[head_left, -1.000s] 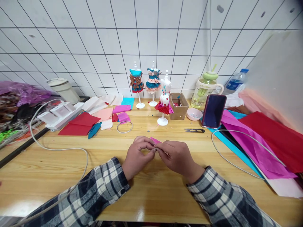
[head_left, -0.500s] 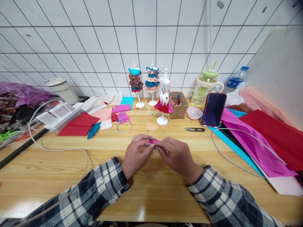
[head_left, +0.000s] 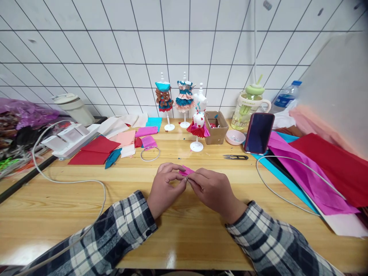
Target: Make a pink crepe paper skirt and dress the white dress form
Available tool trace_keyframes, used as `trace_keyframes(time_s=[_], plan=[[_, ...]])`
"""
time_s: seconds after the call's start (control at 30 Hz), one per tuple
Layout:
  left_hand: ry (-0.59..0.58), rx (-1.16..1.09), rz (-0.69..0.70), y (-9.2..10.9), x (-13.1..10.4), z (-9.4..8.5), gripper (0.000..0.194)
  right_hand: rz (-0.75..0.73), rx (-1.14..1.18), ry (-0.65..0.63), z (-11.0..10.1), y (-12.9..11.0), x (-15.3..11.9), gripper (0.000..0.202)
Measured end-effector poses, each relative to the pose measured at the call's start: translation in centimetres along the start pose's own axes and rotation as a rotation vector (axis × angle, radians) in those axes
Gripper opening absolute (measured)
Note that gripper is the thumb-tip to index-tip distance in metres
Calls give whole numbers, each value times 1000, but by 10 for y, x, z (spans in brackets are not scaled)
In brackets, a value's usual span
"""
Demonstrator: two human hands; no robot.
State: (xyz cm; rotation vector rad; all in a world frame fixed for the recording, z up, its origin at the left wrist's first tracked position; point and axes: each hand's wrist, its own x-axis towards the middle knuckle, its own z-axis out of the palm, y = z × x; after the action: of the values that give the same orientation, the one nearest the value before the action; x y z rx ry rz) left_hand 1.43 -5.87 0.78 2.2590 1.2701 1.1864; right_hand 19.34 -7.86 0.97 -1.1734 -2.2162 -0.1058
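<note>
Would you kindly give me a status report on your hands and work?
Left hand and right hand pinching magenta scrap. Scrap partly covered. Thread snips beyond, clear of both hands.

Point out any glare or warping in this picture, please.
Head view: pale glare whitens the table at its near left; head view: the wall's tile lines splay outward toward the top; head view: the pink piece between left hand and right hand shows too small to judge sharpness.
</note>
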Motion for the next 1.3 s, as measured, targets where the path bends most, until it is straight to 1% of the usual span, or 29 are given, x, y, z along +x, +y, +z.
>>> trace_keyframes(time_s=[0.13, 0.27, 0.33, 0.47, 0.53, 0.6, 0.7, 0.83, 0.93, 1.03, 1.13, 1.23, 1.3], plan=[[-25, 49, 66, 1, 0, -1, 11, -47, -137, 20, 0, 0, 0, 18], [-13, 26, 19, 4, 0, -1, 11, -38, -160, 63, 1, -2, 0, 17], [-10, 12, -7, 5, -1, 0, 11, 4, -97, 70, 1, -3, 0, 14], [-12, -4, -23, 5, -2, 0, 11, 145, 131, 51, 3, -3, 2, 12], [-17, -8, -32, 5, -2, 0, 11, 178, 206, 42, 4, -2, 3, 12], [-18, -10, -42, 3, -1, -1, 12, 178, 255, 45, 4, -1, 3, 13], [-11, -7, -59, 2, 0, -1, 14, 154, 285, 74, 2, -1, 2, 22], [-5, -2, -60, 1, 0, -1, 15, 104, 253, 63, 2, -2, 0, 15], [-15, 10, -21, 2, 0, -2, 13, 115, 264, 50, 4, -2, 0, 14], [-31, 8, 7, 2, -1, -1, 11, 199, 355, 56, 6, -3, 3, 11], [-35, -28, 15, 1, -1, 0, 10, 337, 533, 55, 8, -2, 5, 8], [-32, -58, 9, -1, -1, 1, 9, 463, 719, -15, 9, 1, 7, 10], [-41, -75, -12, -2, -1, 0, 9, 487, 768, -44, 8, 4, 7, 13]])
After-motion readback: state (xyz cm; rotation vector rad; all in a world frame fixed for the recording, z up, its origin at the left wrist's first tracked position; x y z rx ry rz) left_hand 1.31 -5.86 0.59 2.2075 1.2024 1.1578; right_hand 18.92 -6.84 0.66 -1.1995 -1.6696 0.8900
